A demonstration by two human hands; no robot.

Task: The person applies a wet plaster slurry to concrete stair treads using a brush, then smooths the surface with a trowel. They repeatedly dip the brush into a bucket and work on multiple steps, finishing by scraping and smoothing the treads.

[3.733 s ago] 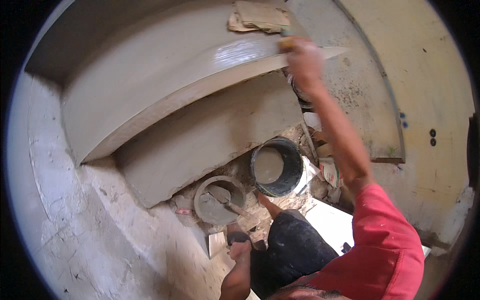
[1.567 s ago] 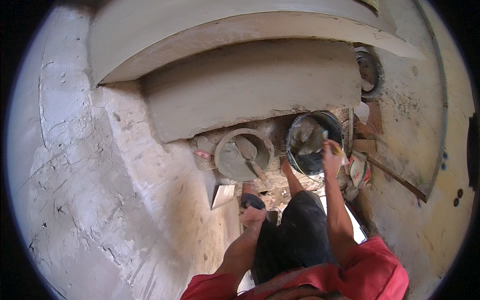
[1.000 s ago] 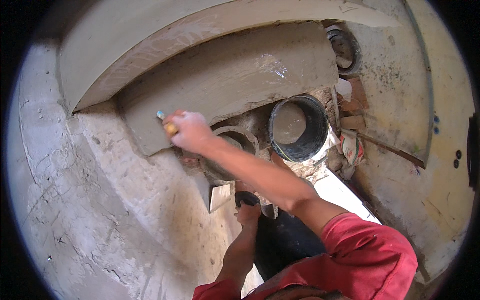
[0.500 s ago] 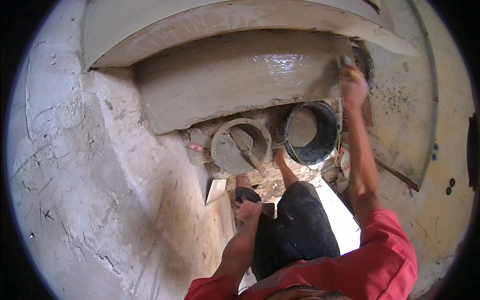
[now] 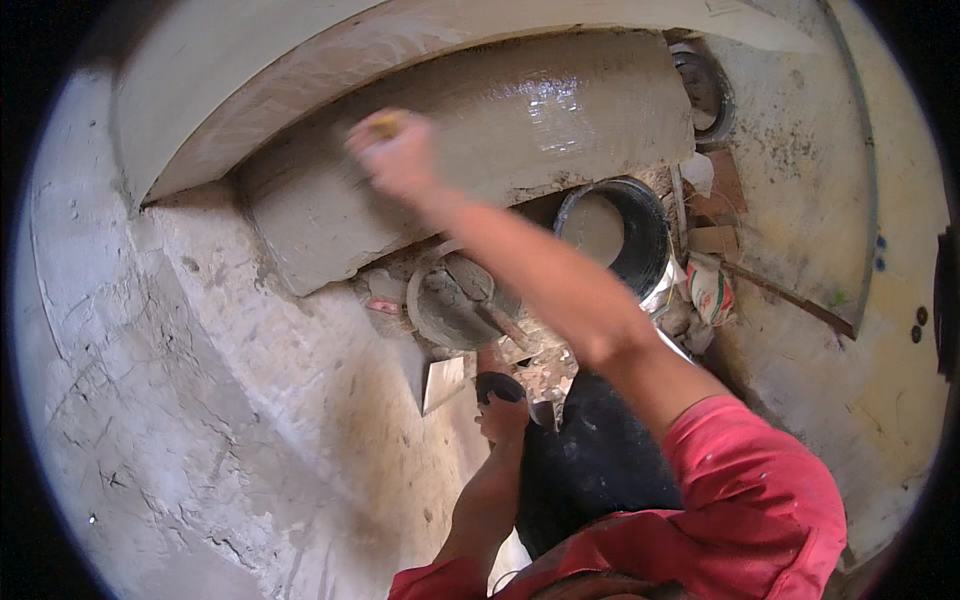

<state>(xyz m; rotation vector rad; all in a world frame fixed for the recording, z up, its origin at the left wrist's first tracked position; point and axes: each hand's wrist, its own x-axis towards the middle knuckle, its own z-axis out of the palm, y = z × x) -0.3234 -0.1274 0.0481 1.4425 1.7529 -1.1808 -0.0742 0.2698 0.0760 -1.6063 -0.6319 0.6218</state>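
Observation:
My right hand (image 5: 395,158) is blurred, closed on a yellow-handled brush (image 5: 386,125) over the grey plastered slab (image 5: 630,110), which has a wet shiny patch. My left hand (image 5: 502,415) is low near my legs, closed beside a dark rounded shape; what it grips I cannot make out. Below the slab stand a grey bucket (image 5: 432,315) of mortar with a trowel (image 5: 470,290) in it and a black bucket (image 5: 650,240) of greyish liquid; my right forearm crosses in front of both.
A curved plastered ledge (image 5: 300,70) overhangs the slab. At right are another dark container (image 5: 705,95), broken boards (image 5: 715,240), a printed sack (image 5: 708,298) and a stained wall (image 5: 820,200). A rough wall (image 5: 130,390) runs along the left, with a tile piece (image 5: 443,382) near my legs.
My right hand went from the black bucket onto the slab, swept to its right end, and is now back at left, higher up. The wet shine has spread. My left hand stays low.

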